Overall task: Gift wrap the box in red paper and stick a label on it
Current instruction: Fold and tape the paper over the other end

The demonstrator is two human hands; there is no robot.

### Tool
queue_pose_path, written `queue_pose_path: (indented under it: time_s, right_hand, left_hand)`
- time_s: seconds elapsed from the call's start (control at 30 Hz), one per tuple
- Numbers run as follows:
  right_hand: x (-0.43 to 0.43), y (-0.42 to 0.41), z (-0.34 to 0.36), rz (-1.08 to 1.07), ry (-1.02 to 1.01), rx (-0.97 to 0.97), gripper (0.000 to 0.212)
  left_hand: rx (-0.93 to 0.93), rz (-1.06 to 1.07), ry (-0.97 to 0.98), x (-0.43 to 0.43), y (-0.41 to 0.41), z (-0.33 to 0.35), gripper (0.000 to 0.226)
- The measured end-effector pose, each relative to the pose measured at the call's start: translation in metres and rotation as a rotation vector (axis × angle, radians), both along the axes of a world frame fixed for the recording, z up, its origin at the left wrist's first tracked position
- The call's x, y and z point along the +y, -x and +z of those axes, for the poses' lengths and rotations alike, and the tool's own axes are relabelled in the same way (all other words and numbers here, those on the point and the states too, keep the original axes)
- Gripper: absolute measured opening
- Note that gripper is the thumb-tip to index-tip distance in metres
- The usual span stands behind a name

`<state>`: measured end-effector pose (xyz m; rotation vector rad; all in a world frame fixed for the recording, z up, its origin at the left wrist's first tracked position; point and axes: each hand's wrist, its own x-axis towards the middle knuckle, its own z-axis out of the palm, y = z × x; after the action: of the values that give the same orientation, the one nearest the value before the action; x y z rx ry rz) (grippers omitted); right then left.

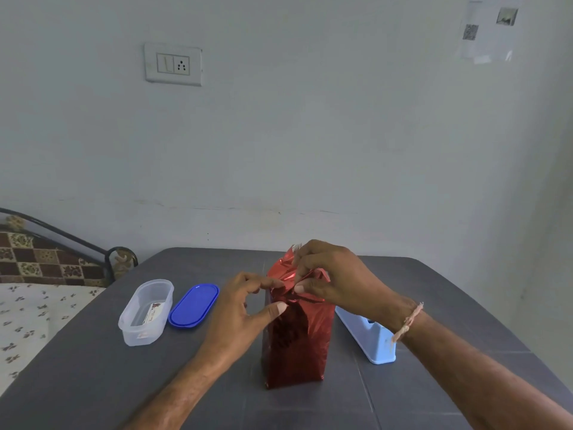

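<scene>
A tall box wrapped in shiny red paper [297, 346] stands upright in the middle of the grey table [124, 383]. Its top end is a bunch of loose red folds. My left hand [242, 308] is at the box's upper left corner, thumb pressed on the front face and fingers curled onto the folded edge. My right hand [328, 277] is over the top and pinches a red flap between thumb and fingers. A label lies inside the clear plastic container [145, 311] to the left.
A blue lid [193, 305] lies beside the clear container. A light blue tape dispenser [369, 336] stands right of the box, partly behind my right wrist. A bed with a patterned sheet [31, 311] adjoins the table's left edge. A wall is behind.
</scene>
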<state>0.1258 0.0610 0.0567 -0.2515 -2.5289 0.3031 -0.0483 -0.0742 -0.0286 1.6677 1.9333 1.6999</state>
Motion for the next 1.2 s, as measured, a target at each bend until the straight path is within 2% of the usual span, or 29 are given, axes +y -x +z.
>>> queue_pose_path:
  time_s: [0.23,0.6,0.87,1.07,1.2]
  right_hand:
    - [-0.003,-0.006,-0.005,0.024,0.057,-0.032,0.009]
    - [-0.004,-0.004,-0.007,0.006,0.182,-0.005,0.008]
    - [0.0,0.001,-0.007,-0.056,0.325,0.035,0.009]
    - [0.009,-0.008,-0.011,-0.063,0.49,0.236,0.04]
    - [0.011,-0.024,-0.024,-0.157,0.459,0.323,0.039]
  left_hand:
    - [-0.064,0.015,-0.064,0.001,-0.009,-0.005,0.04]
    - [-0.042,0.044,-0.145,0.001,-0.014,-0.003,0.015]
    - [-0.013,0.082,-0.145,0.009,-0.014,-0.001,0.007]
    - [-0.063,0.108,-0.127,0.011,-0.016,-0.001,0.008]
    - [-0.148,0.062,-0.113,0.015,-0.014,-0.002,0.008]
